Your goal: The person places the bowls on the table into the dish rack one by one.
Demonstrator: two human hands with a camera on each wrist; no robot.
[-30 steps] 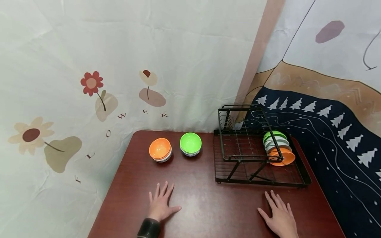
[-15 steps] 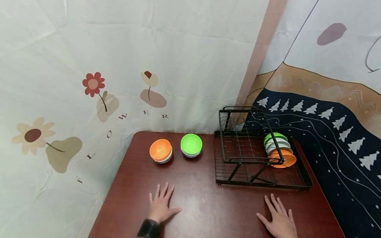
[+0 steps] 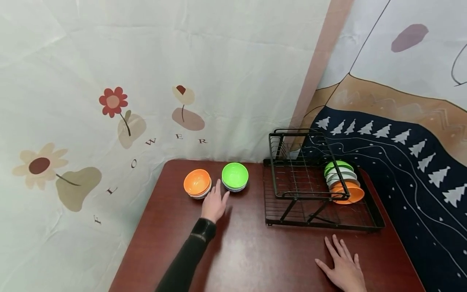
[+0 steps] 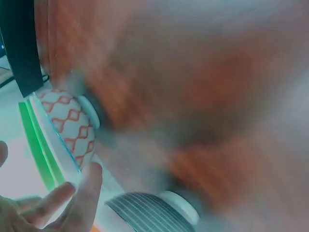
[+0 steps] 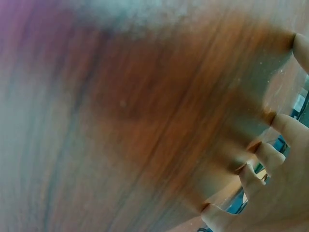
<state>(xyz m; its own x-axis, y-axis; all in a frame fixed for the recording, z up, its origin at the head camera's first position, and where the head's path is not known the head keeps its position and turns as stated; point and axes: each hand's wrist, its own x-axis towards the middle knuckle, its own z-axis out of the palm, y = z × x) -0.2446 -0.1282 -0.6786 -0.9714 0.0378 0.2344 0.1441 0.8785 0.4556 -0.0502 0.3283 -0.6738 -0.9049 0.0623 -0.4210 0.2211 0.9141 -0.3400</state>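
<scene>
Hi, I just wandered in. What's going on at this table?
A person is working with two bare hands. The left hand is stretched out to the gap between an orange-topped bowl stack and a green-topped bowl stack, gripping neither. The right hand rests on the table with fingers spread, on the near side of a black dish rack. Green, white and orange plates stand at the rack's right end.

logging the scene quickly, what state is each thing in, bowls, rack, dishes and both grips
Orange bowl: upright, topping a stack
Green bowl: upright, topping another stack
Rack: standing, partly loaded
Dishes: on edge, tilted, in the rack
Left grip: by both stacks, contact unclear
Right grip: spread, fingertips on the table
</scene>
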